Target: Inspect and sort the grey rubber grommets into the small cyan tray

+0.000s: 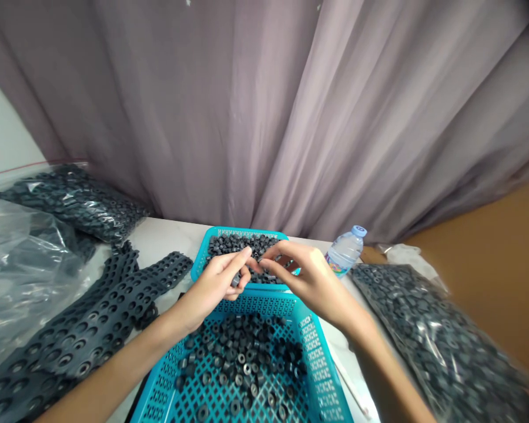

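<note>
My left hand [223, 281] and my right hand [306, 276] meet above the gap between two blue plastic baskets. Both have fingers pinched together on a small dark rubber ring [252, 267] held between the fingertips. The near basket [311, 352] holds several loose dark rings [242, 358]. The far basket [203, 258] is heaped with the same small dark parts [238, 242].
Black rubber sheets with punched holes [92, 317] lie on the white table at left. Clear plastic bags of dark rings sit at far left [70, 200] and at right [427, 329]. A small water bottle [346, 251] lies behind the right hand. A mauve curtain [264, 106] hangs behind.
</note>
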### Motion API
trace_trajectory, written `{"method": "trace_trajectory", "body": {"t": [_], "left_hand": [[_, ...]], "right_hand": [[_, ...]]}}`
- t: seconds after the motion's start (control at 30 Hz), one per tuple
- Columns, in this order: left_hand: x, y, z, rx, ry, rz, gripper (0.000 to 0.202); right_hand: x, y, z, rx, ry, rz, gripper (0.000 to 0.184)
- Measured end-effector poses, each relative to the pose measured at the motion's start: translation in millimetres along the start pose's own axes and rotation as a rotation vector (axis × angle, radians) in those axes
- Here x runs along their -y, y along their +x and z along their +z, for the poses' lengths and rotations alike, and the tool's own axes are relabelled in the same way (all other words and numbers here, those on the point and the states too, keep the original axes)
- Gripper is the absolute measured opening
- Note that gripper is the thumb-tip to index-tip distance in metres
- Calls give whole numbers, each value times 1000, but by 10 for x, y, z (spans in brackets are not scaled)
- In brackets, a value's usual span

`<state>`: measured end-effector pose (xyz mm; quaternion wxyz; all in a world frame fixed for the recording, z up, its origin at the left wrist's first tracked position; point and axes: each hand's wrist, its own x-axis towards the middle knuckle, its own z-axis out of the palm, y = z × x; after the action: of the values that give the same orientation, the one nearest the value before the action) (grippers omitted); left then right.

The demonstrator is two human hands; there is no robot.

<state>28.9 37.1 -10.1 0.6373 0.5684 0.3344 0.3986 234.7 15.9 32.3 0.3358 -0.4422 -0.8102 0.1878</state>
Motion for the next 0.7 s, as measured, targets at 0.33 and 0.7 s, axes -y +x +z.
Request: {"method": "trace_trajectory", "body": {"t": [0.33, 0.7], "left_hand": [[-66, -2, -13, 31, 15, -27, 45], [-84, -17, -46, 73, -6, -5, 33]], "right_hand": [[-71, 3, 3, 15, 105, -160, 20], [-80, 14, -15, -21, 147, -167, 25]]}}
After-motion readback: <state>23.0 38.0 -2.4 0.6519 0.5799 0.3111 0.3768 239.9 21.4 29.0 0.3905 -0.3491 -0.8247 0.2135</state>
